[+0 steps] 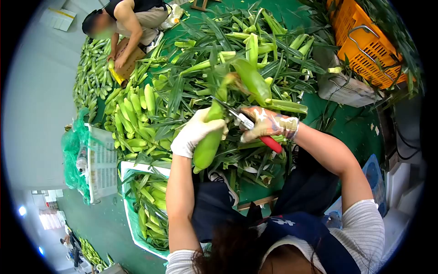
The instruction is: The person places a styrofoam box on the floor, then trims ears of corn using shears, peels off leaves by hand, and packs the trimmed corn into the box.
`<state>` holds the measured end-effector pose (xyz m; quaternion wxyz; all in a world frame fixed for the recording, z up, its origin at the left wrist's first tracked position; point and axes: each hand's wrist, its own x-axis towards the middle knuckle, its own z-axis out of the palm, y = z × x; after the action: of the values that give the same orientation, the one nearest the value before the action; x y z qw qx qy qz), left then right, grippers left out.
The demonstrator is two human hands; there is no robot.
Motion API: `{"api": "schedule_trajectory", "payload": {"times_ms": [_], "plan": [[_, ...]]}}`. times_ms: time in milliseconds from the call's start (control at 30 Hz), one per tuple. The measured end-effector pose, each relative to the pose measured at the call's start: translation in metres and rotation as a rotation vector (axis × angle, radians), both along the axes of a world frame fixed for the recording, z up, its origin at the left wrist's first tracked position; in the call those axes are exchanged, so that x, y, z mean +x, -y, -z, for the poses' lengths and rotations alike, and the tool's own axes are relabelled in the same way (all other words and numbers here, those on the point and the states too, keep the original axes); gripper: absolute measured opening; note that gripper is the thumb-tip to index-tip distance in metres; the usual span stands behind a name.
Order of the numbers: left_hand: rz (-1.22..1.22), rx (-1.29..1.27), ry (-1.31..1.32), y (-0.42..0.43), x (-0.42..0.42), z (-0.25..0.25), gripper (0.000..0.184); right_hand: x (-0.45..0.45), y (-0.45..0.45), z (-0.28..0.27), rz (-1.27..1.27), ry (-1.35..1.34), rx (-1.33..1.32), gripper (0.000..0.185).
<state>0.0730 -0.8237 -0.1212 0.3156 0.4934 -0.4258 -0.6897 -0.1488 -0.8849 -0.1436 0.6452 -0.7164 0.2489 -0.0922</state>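
Observation:
My left hand (197, 132), in a white glove, is closed round a green ear of corn in its husk (208, 150). In a stained, patterned glove, my right hand (269, 122) grips pruning shears (271, 142) with red handles. The blades lie across the upper end of the held ear. Another husked ear (252, 78), blurred, is just above the shears. Beneath both hands spreads a heap of corn stalks and leaves (196, 59).
Green ears are piled at the left (130, 114). A white box of corn (132, 219) and a white crate with green netting (102, 164) stand lower left. An orange crate (365, 45) is at the upper right. Another person (130, 23) crouches at the upper left beside a cardboard box.

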Motion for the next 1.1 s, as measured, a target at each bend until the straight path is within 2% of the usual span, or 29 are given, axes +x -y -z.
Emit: {"api": "schedule_trajectory", "payload": {"times_ms": [33, 100, 133, 167, 233, 300, 367, 400, 433, 467, 500, 567, 600, 633, 700, 767, 833, 933, 967, 1000, 1033, 1067, 1100], "plan": [[-0.049, 0.026, -0.136, 0.001, 0.002, 0.010, 0.029, 0.002, -0.002, -0.004, 0.068, -0.091, 0.041, 0.040], [-0.069, 0.032, -0.069, 0.000, -0.003, 0.003, 0.027, 0.008, -0.001, 0.022, 0.262, 0.003, 0.212, 0.033], [-0.013, 0.015, -0.093, -0.002, 0.002, 0.006, 0.027, 0.007, 0.012, 0.023, 0.405, 0.050, 0.448, 0.031], [0.041, -0.007, -0.117, -0.005, 0.010, 0.011, 0.026, 0.006, 0.023, 0.017, 0.532, 0.173, 0.373, 0.045], [-0.132, -0.081, -0.047, -0.013, 0.022, 0.007, 0.031, -0.010, 0.047, 0.020, 0.439, -0.013, 0.098, 0.063], [-0.316, -0.201, 0.068, -0.009, 0.046, 0.006, 0.028, -0.014, 0.037, 0.024, 0.450, -0.209, -0.345, 0.068], [-0.735, -0.216, 0.278, 0.000, 0.080, -0.007, 0.023, -0.004, 0.010, -0.015, 0.323, -0.422, -0.700, 0.063], [-0.956, -0.181, 0.420, 0.005, 0.112, -0.007, 0.024, -0.001, 0.003, -0.022, 0.358, -0.445, -0.915, 0.060], [-1.249, -0.323, 0.261, 0.009, 0.136, -0.006, 0.027, 0.004, 0.002, -0.022, 0.391, -0.459, -1.127, 0.058], [-1.493, -0.366, 0.040, 0.019, 0.190, 0.017, 0.031, 0.005, 0.012, -0.009, 0.377, -0.262, -1.252, 0.052], [-1.635, -0.363, -0.055, 0.017, 0.201, 0.004, 0.033, 0.010, 0.022, 0.006, 0.351, -0.230, -1.330, 0.048], [-1.477, -0.480, 0.192, 0.008, 0.291, 0.070, 0.043, 0.014, 0.047, 0.042, 0.184, -0.253, -1.401, 0.045], [-1.619, -0.404, 0.003, 0.019, 0.314, 0.082, 0.041, 0.016, 0.061, 0.059, 0.143, -0.269, -1.406, 0.043], [-1.747, -0.328, -0.196, 0.030, 0.337, 0.095, 0.043, 0.016, 0.089, 0.087, 0.127, -0.367, -1.574, 0.045], [-1.715, -0.404, -0.386, 0.045, 0.394, 0.137, 0.051, 0.020, 0.137, 0.083, 0.248, -0.372, -1.552, 0.045], [-1.771, -0.402, -0.374, 0.066, 0.404, 0.157, 0.052, 0.025, 0.179, 0.074, 0.425, -0.400, -1.484, 0.046], [-1.818, -0.377, -0.356, 0.090, 0.407, 0.180, 0.054, 0.029, 0.221, 0.086, 0.632, -0.569, -1.489, 0.044], [-1.936, -0.276, -0.356, 0.124, 0.443, 0.220, 0.055, 0.026, 0.283, 0.119, 0.701, -0.864, -1.329, 0.045], [-1.975, -0.237, -0.367, 0.132, 0.456, 0.234, 0.055, 0.026, 0.299, 0.130, 0.647, -0.991, -1.314, 0.047], [-2.014, -0.198, -0.379, 0.140, 0.467, 0.248, 0.055, 0.027, 0.314, 0.143, 0.668, -1.023, -1.302, 0.046], [-1.885, -0.298, -0.382, 0.145, 0.464, 0.248, 0.055, 0.029, 0.325, 0.153, 0.692, -1.058, -1.288, 0.045], [-1.754, -0.388, -0.380, 0.148, 0.459, 0.247, 0.056, 0.012, 0.353, 0.177, 0.615, -1.052, -1.281, 0.044], [-1.624, -0.467, -0.376, 0.145, 0.455, 0.248, 0.056, 0.015, 0.368, 0.182, 0.557, -1.223, -1.141, 0.048]]}}
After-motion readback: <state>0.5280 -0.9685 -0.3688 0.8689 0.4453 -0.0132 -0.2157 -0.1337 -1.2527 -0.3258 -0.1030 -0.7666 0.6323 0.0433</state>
